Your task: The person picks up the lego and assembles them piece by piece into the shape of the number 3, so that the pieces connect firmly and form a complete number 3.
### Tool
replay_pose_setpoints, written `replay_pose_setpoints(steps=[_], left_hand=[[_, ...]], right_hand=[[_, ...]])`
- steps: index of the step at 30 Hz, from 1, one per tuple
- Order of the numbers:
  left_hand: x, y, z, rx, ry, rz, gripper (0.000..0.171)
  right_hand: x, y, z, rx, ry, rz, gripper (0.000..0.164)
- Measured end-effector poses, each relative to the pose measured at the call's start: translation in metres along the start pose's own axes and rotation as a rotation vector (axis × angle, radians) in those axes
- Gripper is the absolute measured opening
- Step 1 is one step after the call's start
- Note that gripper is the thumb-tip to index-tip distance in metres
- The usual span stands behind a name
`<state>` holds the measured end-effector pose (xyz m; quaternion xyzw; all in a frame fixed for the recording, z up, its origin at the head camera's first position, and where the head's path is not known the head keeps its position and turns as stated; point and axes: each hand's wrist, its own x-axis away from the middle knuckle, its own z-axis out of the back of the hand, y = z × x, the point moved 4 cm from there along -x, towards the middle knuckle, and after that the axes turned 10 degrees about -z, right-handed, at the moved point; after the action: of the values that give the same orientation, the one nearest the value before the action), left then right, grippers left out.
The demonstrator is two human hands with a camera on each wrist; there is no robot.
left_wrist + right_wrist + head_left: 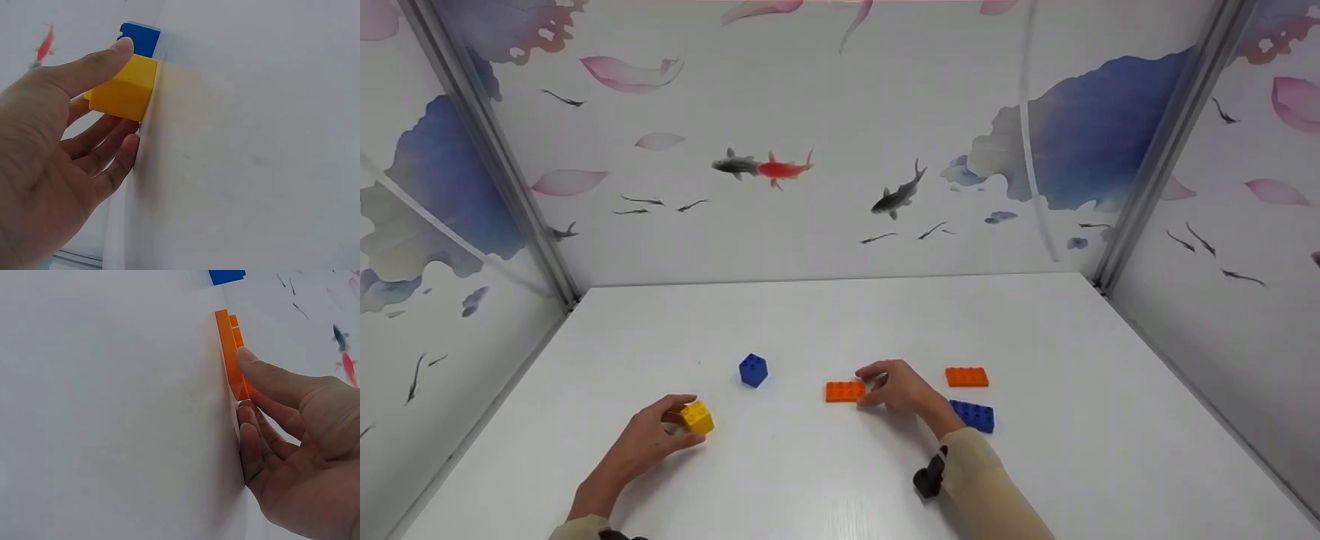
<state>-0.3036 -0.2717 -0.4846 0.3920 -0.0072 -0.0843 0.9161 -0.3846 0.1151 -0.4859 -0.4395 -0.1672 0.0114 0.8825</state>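
Note:
My left hand (649,437) pinches a yellow toy building brick (697,418) between thumb and fingers, low over the white tabletop. In the left wrist view the thumb lies along one face of the yellow brick (125,90), and the other fingers are partly behind it. My right hand (901,386) has its thumb and index finger at the right end of a flat orange brick (844,391), gripping it at the table surface. The right wrist view shows the thumb against the side of this orange brick (228,349). A blue brick (753,370) stands between the hands, farther back.
Right of my right hand lie a second flat orange brick (967,377) and a longer blue brick (973,416), partly covered by the right wrist. White panels (825,240) printed with fish and petals border the white table (810,480) at the back and sides.

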Motion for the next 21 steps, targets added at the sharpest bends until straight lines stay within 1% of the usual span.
replay_pose_setpoints(steps=[6,9,13,16,21], left_hand=[[-0.001,0.002,0.003,-0.022,0.005,0.032,0.056],[-0.001,0.004,0.003,-0.013,0.009,0.051,0.053],[-0.001,0.005,-0.001,0.003,0.01,0.067,0.051],[-0.001,0.007,-0.005,0.003,0.013,0.069,0.051],[-0.003,0.016,-0.012,0.033,0.033,0.067,0.048]], right_hand=[[-0.001,-0.003,-0.001,0.021,0.023,0.022,0.039],[-0.002,-0.005,-0.002,0.05,0.031,0.038,0.037],[-0.003,-0.004,-0.002,0.09,0.037,0.031,0.035],[-0.003,-0.004,-0.002,0.102,0.032,0.009,0.033],[-0.004,-0.004,-0.003,0.106,0.023,-0.008,0.033]])
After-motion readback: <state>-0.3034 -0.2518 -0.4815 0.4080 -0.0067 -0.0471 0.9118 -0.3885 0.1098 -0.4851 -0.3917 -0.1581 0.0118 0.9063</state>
